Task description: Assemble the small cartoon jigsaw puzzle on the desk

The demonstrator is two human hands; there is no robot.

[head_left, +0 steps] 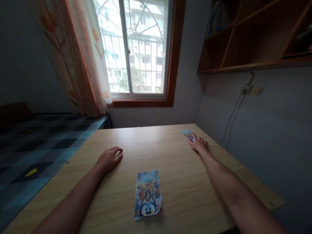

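Note:
A paper Bluey picture (pixel 148 191), with the title at its top and a blue dog face at its bottom, lies near the middle front of the table. Its lower edge looks uneven and slightly raised. My right hand (pixel 198 143) reaches to the back right corner and rests over a second Bluey picture (pixel 186 132), hiding its lower right part. The thumb and fingers are spread there, with some print showing between them. On the left of the table rests my left hand (pixel 110 158), holding nothing, its fingers loosely bent and its thumb apart.
The light wooden table (pixel 117 201) reaches toward a barred window (pixel 143 58) with a flowered curtain (pixel 85 65). A bed with a checked cover (pixel 31 146) stands at the left. On the right wall are a wooden shelf (pixel 234 66) and a socket with a cord (pixel 246 89).

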